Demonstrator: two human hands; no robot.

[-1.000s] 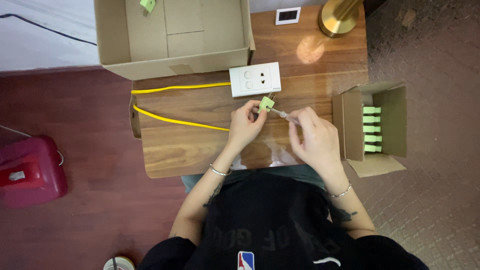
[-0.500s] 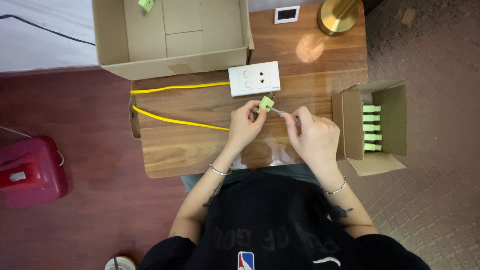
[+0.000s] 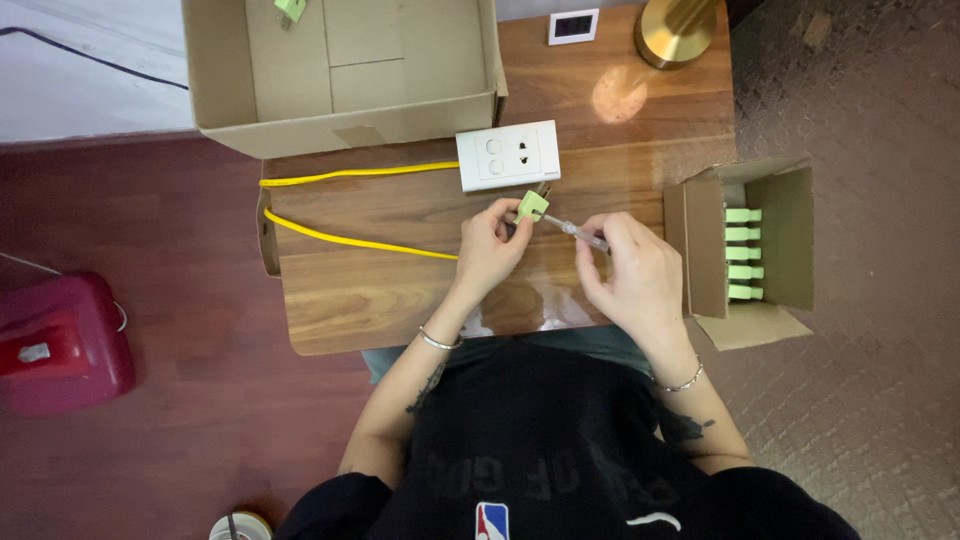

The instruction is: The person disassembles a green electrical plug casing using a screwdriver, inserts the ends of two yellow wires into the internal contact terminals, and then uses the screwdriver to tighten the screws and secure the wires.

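My left hand (image 3: 490, 250) pinches a small light-green plug (image 3: 531, 206) just above the wooden table (image 3: 400, 290). In my right hand (image 3: 635, 275) is a thin clear-handled screwdriver (image 3: 577, 232), its tip touching the plug. A yellow cable (image 3: 350, 240) runs from under my left hand to the table's left edge and back along the top. Just beyond the plug lies a white socket plate (image 3: 508, 155).
A large open cardboard box (image 3: 340, 70) sits at the table's far side with one green plug (image 3: 290, 8) inside. A smaller open box (image 3: 745, 250) at the right holds several green plugs. A brass lamp base (image 3: 680, 30), a small white frame (image 3: 574, 26) and a red case (image 3: 55, 345) are nearby.
My right hand has shifted slightly right along the screwdriver; the left hand and plug stay in place.
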